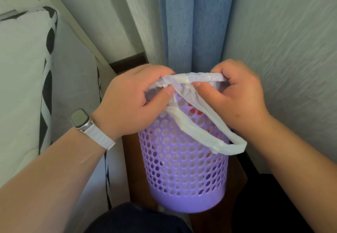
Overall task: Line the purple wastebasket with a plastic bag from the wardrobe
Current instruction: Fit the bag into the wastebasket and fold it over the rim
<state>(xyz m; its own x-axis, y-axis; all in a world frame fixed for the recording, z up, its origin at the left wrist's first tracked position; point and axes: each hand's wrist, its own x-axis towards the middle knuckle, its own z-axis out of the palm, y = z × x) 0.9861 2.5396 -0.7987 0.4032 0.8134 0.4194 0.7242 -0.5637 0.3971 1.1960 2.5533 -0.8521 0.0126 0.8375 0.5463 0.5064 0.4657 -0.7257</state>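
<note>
The purple wastebasket (186,174), perforated with round holes, stands upright on the dark floor between my arms. A thin white plastic bag (198,77) sits inside it, its edge stretched over the far rim, and one handle loop (228,147) hangs down the near right side. My left hand (131,99) pinches the bag's edge at the left of the rim. At the right of the rim, my right hand (242,96) grips the bag. Red print shows through the holes.
A white bed or mattress with black-patterned bedding (45,87) runs along the left. A blue curtain (193,25) hangs right behind the basket, with white textured wall (284,50) to the right. A white-strapped watch (83,121) is on my left wrist.
</note>
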